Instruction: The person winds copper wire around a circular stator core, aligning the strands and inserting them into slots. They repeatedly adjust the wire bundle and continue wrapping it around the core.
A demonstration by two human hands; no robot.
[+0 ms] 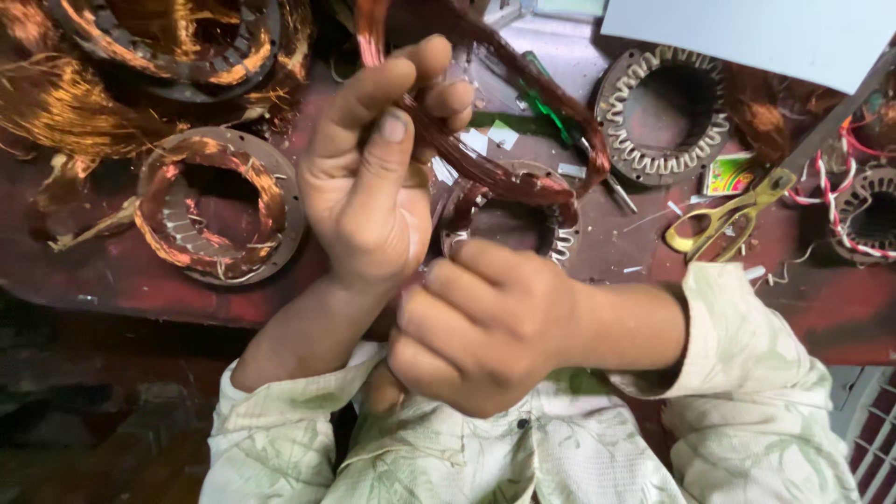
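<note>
My left hand [373,168] is raised over the bench, fingers and thumb pinched on a bundle of reddish copper wire [532,177]. The bundle loops from the hand up and over to the right, then back down toward a small stator [560,238] lying on the dark red bench [112,275]. Most of that stator is hidden behind my hands. My right hand [485,327] is closed in a fist just below the left wrist and touches it. Anything inside the fist is hidden.
A stator wound with copper [219,205] lies at the left, with a larger one [168,37] and loose copper wire [56,103] behind it. An unwound stator with white insulation [663,112], yellow-handled scissors [723,219] and a stator with red-and-white leads [868,210] sit at the right.
</note>
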